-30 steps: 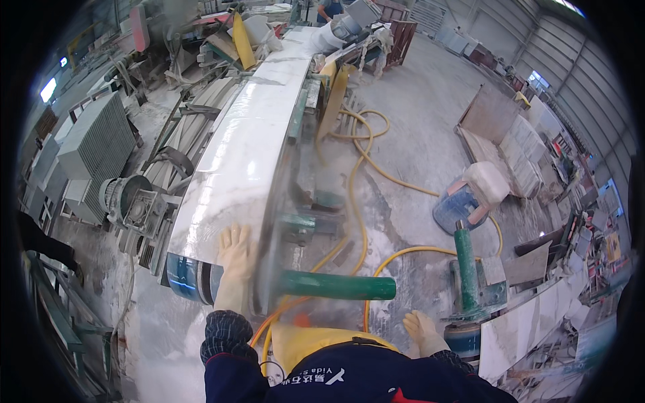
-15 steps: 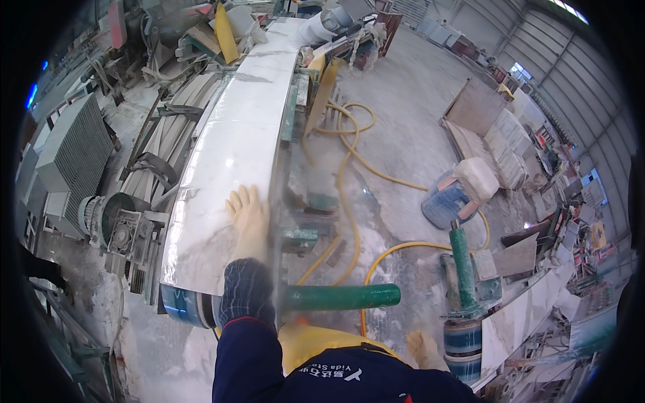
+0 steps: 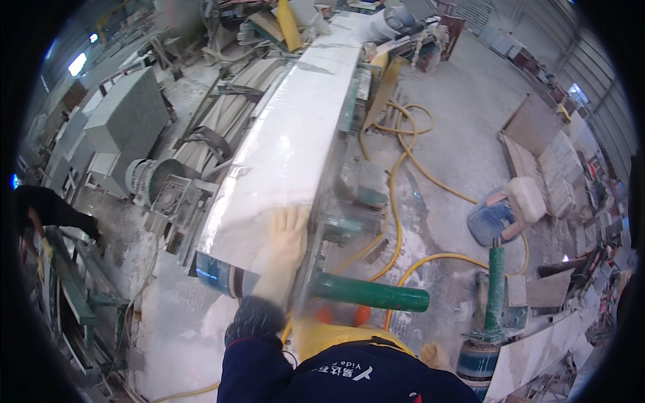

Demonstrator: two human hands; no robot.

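My left hand [image 3: 287,235], in a pale cream glove, lies flat with its fingers stretched forward. It rests on a glossy white stone slab [image 3: 248,208] near the slab's right edge, a little in from the near end. The slab lies with others in a long row on a raised conveyor, and its near edge reaches over a blue end roller [image 3: 218,275]. My right hand [image 3: 435,356], gloved the same way, hangs low beside my yellow apron [image 3: 336,334]. My body partly hides it, so its fingers cannot be made out.
A green cylinder [image 3: 373,294] juts out right of the conveyor's end. Beyond it a yellow hose [image 3: 398,228] loops over the floor beside a blue barrel [image 3: 494,218]. A motor [image 3: 171,195] sits left of the conveyor. At far left, another person's dark-clothed limb [image 3: 57,208] shows.
The view has shifted, so the scene sits further right. My left hand has come back along the slab toward its near end, staying flat. My right hand is more hidden by my body.
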